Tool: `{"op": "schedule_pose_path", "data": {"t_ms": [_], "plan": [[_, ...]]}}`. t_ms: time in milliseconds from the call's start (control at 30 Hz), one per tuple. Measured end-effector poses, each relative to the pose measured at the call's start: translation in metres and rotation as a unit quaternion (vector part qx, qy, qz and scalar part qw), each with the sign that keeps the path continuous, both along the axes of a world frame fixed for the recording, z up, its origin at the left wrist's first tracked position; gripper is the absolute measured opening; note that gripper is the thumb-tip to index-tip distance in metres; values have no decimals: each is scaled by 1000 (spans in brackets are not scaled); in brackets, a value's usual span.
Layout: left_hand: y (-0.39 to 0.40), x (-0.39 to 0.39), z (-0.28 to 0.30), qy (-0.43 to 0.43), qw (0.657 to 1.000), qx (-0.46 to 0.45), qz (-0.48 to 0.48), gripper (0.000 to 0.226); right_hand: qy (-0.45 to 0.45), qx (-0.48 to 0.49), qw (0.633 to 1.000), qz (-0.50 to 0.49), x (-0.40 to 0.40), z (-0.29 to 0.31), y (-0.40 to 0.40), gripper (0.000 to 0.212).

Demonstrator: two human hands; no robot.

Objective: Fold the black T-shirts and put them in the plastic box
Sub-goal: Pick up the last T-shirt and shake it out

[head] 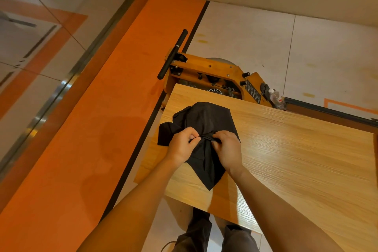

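Orange flooring and pale tiles lie below a light wooden surface (286,159), and all places below are given from the black T-shirt (204,120) that lies crumpled on the surface's near-left part.

On the shirt's near half, both hands meet over a bunched ridge of cloth. The left hand (182,145) comes in from the shirt's left side, thumb and forefinger pinching the ridge. The right hand (227,149) comes from the shirt's right side, its fingers curled down onto the same ridge. The two hands are close together, with only a short strip of gathered cloth between them.

The shirt's long axis runs away from the person: a pointed corner hangs toward the surface's near edge below the hands, while the broad, rumpled body spreads beyond them. One flap, probably a sleeve, sticks out to the left, past the left hand, toward the surface's left edge.

Beyond the shirt's far end stands a yellow machine (214,71) with a black handle (173,53), off the surface and well apart from the cloth. No plastic box is in view.

Judging from this, the shirt is not yet folded; the hands seem to be finding a hem or collar. Since both hold the same ridge, the likely move is to draw them apart sideways, across the long axis, to spread the cloth flat. Neither hand is plainly nearer.
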State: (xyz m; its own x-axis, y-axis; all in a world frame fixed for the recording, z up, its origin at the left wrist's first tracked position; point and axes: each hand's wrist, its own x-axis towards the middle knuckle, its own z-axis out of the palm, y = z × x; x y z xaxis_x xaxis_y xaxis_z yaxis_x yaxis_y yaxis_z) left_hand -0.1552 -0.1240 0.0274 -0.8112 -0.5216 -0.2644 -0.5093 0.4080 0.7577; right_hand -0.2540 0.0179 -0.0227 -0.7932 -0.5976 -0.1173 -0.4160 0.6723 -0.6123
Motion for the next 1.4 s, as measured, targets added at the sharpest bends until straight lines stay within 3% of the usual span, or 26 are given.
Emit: {"op": "schedule_pose_path", "data": {"t_ms": [167, 400, 533, 733, 1033, 1400], "plan": [[-11, -1, 7, -2, 999, 50, 21, 9, -20, -35, 998, -42, -10, 0, 17, 15], [-32, 1, 14, -36, 997, 31, 61, 14, -175, -71, 978, -86, -25, 8, 44, 7], [-39, 0, 14, -37, 995, 27, 92, 15, -213, -124, 962, -117, -31, 21, 51, 5], [-16, -15, 23, 20, 976, 141, 163, 9, -240, -192, 940, -149, -29, 36, 45, 6], [18, -27, 36, -8, 978, 201, 57, 21, -318, -288, 890, -153, 2, 61, 8, 16], [14, -15, 35, -32, 983, 182, -11, 25, -353, -267, 890, -114, 6, 55, 15, 11]]}}
